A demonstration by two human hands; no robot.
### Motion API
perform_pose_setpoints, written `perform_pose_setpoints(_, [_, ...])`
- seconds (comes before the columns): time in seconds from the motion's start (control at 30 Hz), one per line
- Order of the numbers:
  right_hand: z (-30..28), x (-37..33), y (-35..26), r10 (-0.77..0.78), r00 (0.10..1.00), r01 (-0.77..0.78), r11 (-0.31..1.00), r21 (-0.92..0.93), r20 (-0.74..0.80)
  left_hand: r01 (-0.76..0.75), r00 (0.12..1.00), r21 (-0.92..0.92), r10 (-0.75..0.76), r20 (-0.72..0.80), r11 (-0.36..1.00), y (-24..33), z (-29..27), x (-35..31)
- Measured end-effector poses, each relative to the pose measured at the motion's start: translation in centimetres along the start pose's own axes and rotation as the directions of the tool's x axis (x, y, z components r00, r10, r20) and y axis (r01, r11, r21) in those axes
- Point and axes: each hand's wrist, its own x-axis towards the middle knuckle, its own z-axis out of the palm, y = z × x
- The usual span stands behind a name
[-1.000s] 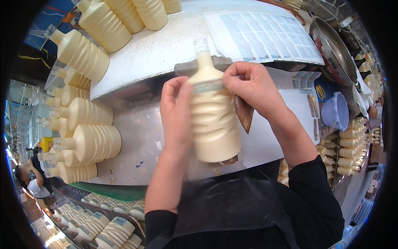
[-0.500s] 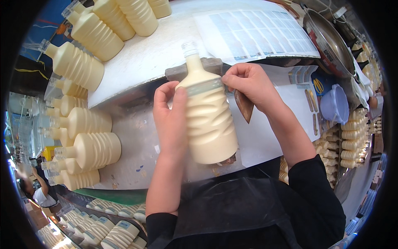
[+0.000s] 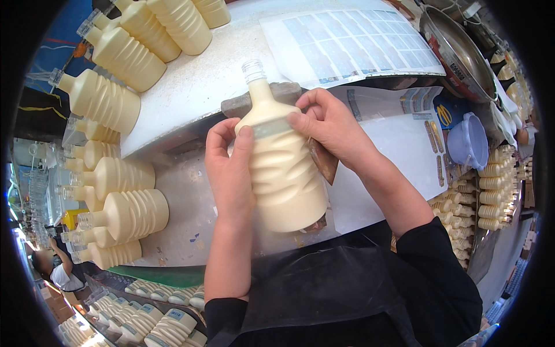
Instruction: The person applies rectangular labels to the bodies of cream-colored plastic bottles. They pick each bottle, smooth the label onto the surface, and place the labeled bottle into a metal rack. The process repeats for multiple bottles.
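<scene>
A cream bottle [image 3: 289, 191] with a wavy body and a clear threaded mouth lies in front of me, neck pointing away, its shoulder by a grey block [image 3: 233, 107]. Around the upper body runs a pale grey-green label strip [image 3: 270, 128]. My left hand [image 3: 229, 168] is closed on the bottle's left side, its thumb pressing the strip's left end. On the right end rests the thumb of my right hand [image 3: 329, 124], fingers curled at the bottle's shoulder. A brown, wedge-shaped scraper [image 3: 324, 161] sticks out below that hand, held in it.
Several more cream bottles [image 3: 136, 215] stand or lie along the left side. A printed label sheet [image 3: 352, 43] covers part of the raised white board [image 3: 191, 81]. At the right are a metal pan [image 3: 459, 52], a lilac bucket [image 3: 469, 141] and stacked bottles [image 3: 492, 196].
My right thumb has moved left onto the strip, and the strip's right end now lies closer against the bottle. The scraper has shifted left with the right hand.
</scene>
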Motion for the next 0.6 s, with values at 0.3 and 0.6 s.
perform_pose_setpoints(0.3, [0.19,0.03,-0.08,0.019,1.000,-0.019,1.000,0.002,-0.025,-0.003,1.000,-0.012,0.003,-0.004,1.000,-0.23,-0.12,0.09])
perform_pose_setpoints(0.6, [-0.07,-0.46,-0.67,0.048,0.998,-0.052,0.984,0.172,0.028,0.053,0.998,-0.166,-0.050,0.027,0.985,-0.20,-0.67,-0.06])
